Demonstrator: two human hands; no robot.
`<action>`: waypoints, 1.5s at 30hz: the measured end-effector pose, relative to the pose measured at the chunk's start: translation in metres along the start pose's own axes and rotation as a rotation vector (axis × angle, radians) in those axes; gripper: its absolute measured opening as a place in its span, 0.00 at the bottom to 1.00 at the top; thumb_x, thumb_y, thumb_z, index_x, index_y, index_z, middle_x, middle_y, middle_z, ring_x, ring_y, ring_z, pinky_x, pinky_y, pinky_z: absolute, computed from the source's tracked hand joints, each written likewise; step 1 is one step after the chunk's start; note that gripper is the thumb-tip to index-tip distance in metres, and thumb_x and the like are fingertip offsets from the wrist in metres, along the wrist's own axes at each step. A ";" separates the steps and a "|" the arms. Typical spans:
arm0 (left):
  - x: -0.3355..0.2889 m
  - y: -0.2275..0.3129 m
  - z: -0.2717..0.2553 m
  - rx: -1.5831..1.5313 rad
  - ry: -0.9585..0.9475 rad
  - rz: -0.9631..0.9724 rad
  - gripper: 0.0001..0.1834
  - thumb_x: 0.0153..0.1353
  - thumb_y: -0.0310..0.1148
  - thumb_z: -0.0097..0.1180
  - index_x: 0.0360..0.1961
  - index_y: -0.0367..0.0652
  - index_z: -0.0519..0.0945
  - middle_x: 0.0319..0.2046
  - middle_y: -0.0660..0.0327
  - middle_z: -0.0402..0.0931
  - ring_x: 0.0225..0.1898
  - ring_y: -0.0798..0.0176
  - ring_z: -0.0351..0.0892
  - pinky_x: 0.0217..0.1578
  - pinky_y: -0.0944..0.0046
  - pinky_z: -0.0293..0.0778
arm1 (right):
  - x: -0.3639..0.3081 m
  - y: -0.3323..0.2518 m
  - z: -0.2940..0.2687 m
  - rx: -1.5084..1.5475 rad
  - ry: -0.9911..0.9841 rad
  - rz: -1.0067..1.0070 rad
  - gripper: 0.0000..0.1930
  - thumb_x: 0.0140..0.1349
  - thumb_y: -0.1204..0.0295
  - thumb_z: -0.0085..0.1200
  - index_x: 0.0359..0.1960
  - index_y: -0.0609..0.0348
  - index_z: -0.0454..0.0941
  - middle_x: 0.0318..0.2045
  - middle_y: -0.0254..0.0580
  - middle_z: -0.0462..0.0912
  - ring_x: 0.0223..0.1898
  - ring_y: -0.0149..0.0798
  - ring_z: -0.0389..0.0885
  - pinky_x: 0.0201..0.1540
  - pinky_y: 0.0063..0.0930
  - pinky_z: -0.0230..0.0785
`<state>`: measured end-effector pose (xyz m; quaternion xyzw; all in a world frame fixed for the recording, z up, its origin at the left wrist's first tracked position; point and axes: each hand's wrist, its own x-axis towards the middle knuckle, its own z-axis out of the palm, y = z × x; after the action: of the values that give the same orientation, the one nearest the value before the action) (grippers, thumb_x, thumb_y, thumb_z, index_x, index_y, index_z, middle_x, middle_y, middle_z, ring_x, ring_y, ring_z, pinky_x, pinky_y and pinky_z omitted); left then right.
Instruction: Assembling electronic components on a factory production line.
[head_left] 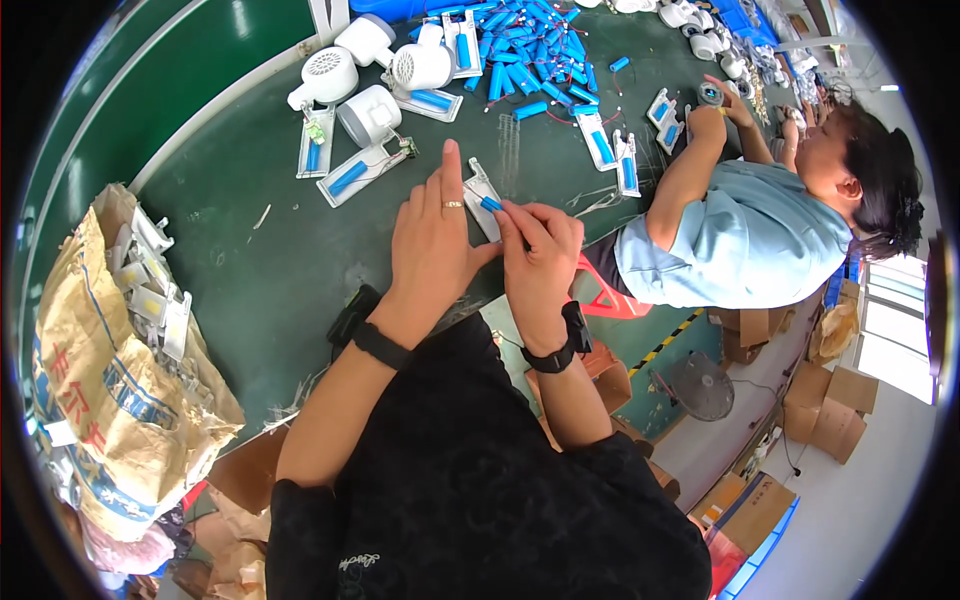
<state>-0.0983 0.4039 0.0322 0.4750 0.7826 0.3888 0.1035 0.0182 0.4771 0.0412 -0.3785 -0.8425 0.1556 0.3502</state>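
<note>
My left hand [428, 245] is open over the green tabletop, its fingers stretched out and its thumb reaching toward my right hand. A blue cylindrical battery [490, 203] is pinched between the thumb and fingers of my right hand [543, 250]. It lies over a white plastic housing half [478, 178] on the table, whose near end is partly hidden by my hands. I cannot tell whether the battery is seated in it. Past my left fingertips lie white fan-like units with round grilles [370, 115], their opened handles holding blue batteries [349, 177].
Loose blue batteries with wires [535, 45] are heaped at the far side of the green table [230, 300]. A paper sack of white plastic parts [110, 350] stands at the left. To the right, a co-worker in a light blue shirt [750, 230] handles a round part [711, 93].
</note>
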 end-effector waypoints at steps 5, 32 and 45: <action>0.001 -0.002 0.006 -0.046 0.069 0.032 0.72 0.42 0.32 0.81 0.79 0.33 0.40 0.61 0.45 0.72 0.55 0.41 0.74 0.57 0.48 0.72 | -0.001 0.007 0.004 -0.014 -0.052 -0.023 0.08 0.58 0.74 0.69 0.40 0.57 0.90 0.36 0.37 0.84 0.40 0.42 0.78 0.42 0.34 0.71; 0.012 -0.003 0.019 0.067 0.053 0.006 0.68 0.46 0.37 0.77 0.79 0.32 0.42 0.57 0.49 0.73 0.53 0.45 0.74 0.48 0.47 0.70 | 0.012 0.002 0.009 -0.118 -0.114 -0.025 0.06 0.60 0.72 0.68 0.36 0.61 0.89 0.27 0.45 0.79 0.28 0.46 0.80 0.30 0.38 0.71; -0.038 -0.028 -0.131 0.024 0.092 -0.225 0.32 0.54 0.38 0.75 0.58 0.36 0.80 0.54 0.53 0.80 0.45 0.54 0.83 0.45 0.58 0.80 | 0.076 0.124 -0.036 -0.461 -0.052 0.050 0.09 0.61 0.70 0.65 0.42 0.58 0.87 0.37 0.50 0.86 0.40 0.55 0.85 0.45 0.46 0.77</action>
<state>-0.1664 0.2987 0.0934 0.3673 0.8394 0.3867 0.1050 0.0736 0.6158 0.0367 -0.4652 -0.8549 -0.0225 0.2287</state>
